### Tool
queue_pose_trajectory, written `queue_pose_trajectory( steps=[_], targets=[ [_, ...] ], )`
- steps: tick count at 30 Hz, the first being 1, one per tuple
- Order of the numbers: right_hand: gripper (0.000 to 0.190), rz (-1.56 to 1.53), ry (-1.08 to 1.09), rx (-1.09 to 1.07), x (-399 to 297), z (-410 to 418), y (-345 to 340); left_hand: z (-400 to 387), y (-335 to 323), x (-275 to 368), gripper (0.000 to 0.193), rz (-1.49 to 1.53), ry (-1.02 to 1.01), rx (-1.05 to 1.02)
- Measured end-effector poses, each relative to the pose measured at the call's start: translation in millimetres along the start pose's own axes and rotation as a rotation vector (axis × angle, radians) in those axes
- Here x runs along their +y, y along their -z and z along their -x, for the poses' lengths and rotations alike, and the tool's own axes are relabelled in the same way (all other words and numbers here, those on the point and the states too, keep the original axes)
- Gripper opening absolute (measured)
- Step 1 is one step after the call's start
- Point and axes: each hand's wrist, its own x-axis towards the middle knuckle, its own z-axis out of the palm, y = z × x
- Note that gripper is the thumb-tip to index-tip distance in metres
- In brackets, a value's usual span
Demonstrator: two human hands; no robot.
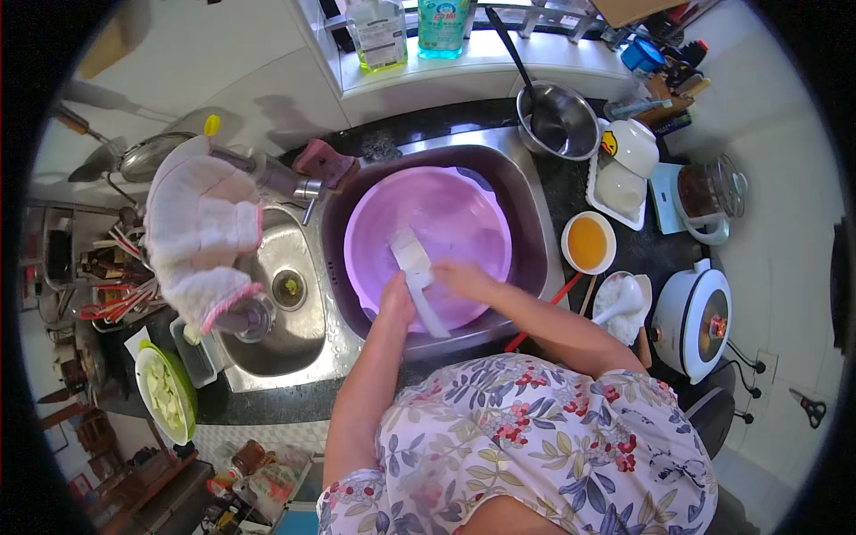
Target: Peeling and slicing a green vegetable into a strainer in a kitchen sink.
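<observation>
A pale purple plastic basin sits in the larger bowl of a stainless steel sink. My left hand grips a white long-handled tool, probably a brush, over the basin. Its broad, rough-looking end points away from me, and the pale handle slants back towards my body. My right hand is motion-blurred just right of the tool, its fingertips close to the tool's side. Whether those fingers touch it is unclear.
Left are a faucet, a hanging white cloth, the smaller sink bowl and a green bowl of cut vegetables. Right are a steel pot, an orange-liquid bowl, a rice-like bowl and an electric cooker.
</observation>
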Motion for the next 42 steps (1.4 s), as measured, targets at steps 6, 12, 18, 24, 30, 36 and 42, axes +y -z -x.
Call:
queue_pose_trajectory(
  steps=[6, 12, 18, 24, 30, 36, 42],
  targets=[
    [0.027, 0.155, 0.240, 0.566, 50.7, -125.0, 63.7, -16.7, 0.4, 1.3, 0.037, 0.083, 0.031, 0.210],
    [0.028, -0.481, -0.014, 0.295, 23.2, -128.5, 51.0, -45.3, 21.1, -4.0, 0.040, -0.023, 0.043, 0.384],
    [0.030, 0.044, 0.089, -0.439, -12.8, -67.3, 16.6, -65.1, 9.4, -17.9, 0.041, 0.092, 0.139, -0.059],
    [0.031, -0.156, 0.213, -0.190, 3.6, -27.4, 19.0, -26.3, -52.2, 0.2, 0.058, 0.194, 0.190, -0.022],
    [0.047, 0.433, 0.461, -0.374, -23.7, -20.5, 9.8, 4.4, -36.5, 17.6, 0.064, -0.072, -0.019, 0.073],
    [0.067, 0.645, 0.522, -0.363, -19.2, -17.0, -9.0, 16.8, -20.7, 41.5, 0.057, -0.083, -0.028, 0.030],
    [0.049, 1.025, 0.333, -0.100, 16.1, -62.0, 35.5, 45.9, -15.4, 58.4, 0.046, -0.203, 0.012, 0.068]
  ],
)
